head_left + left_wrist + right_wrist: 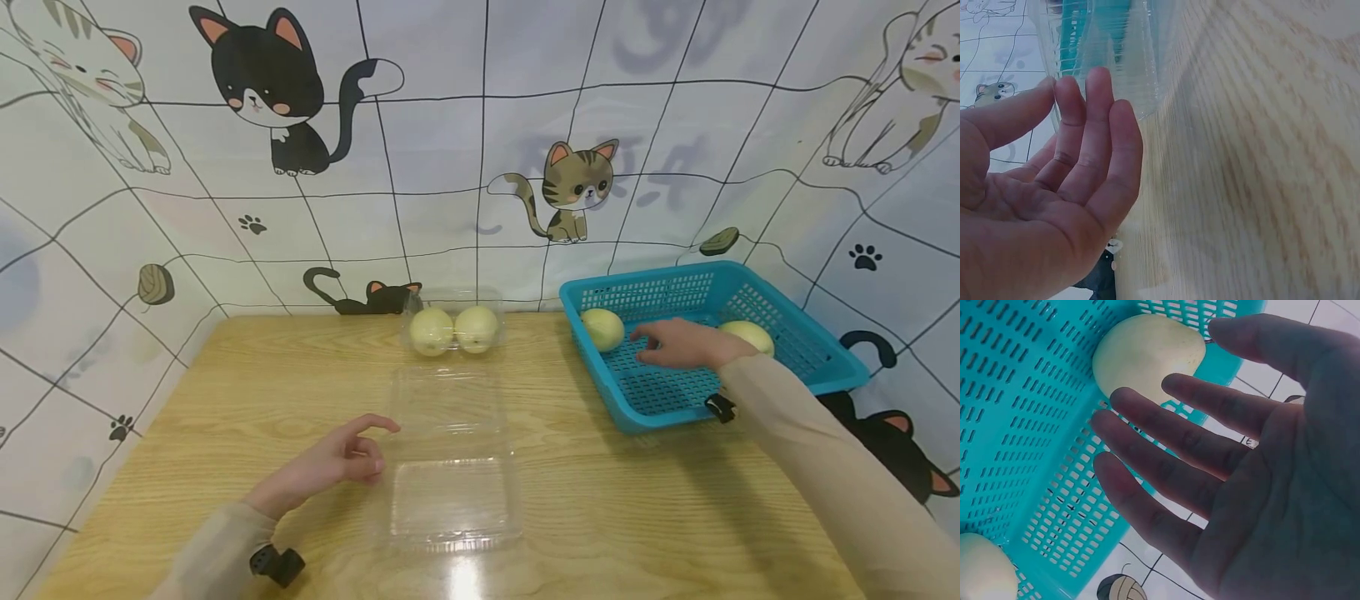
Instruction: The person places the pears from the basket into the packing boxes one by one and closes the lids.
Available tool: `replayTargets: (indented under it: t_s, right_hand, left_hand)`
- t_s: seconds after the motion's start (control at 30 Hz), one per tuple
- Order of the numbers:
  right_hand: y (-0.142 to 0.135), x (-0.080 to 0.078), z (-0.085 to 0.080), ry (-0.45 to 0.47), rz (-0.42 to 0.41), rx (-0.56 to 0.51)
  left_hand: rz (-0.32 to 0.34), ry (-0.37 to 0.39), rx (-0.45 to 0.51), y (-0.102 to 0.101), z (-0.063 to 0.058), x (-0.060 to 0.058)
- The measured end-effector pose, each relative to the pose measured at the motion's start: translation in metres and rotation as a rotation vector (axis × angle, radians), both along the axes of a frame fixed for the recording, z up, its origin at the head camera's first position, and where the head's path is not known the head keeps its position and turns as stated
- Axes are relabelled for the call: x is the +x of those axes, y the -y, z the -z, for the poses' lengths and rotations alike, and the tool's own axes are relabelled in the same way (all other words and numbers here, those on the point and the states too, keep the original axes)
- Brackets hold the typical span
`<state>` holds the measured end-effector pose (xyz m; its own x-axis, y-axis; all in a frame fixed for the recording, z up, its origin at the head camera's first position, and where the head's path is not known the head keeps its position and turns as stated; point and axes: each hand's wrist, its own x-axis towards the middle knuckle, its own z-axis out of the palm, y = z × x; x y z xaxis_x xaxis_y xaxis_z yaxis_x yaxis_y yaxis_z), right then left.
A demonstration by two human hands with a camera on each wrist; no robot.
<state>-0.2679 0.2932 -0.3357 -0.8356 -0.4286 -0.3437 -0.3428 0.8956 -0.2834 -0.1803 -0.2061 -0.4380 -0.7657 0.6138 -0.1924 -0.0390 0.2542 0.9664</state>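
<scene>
Pale fruit, in blue basket, right hand near (fingers spread)

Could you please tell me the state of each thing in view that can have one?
Front plastic box: open, empty
Back plastic box: holding two fruits; lid hard to tell
Blue basket: upright, holding at least two fruits
Left hand: holding nothing, fingers bent, beside the front plastic box
Right hand: holding nothing, over the blue basket
</scene>
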Motion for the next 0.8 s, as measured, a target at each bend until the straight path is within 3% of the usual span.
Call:
replayTargets:
  t_s: [0.37, 0.8]
  right_hand:
    - [-0.003, -0.02, 0.007, -0.01, 0.046, 0.015]
    - [0.002, -0.038, 0.008, 0.003, 0.085, -0.002]
  left_hand:
    - [-0.026, -0.009, 0.02, -0.012, 0.001, -0.001]
    - [-0.012, -0.039, 0.091, -0.025, 0.005, -0.002]
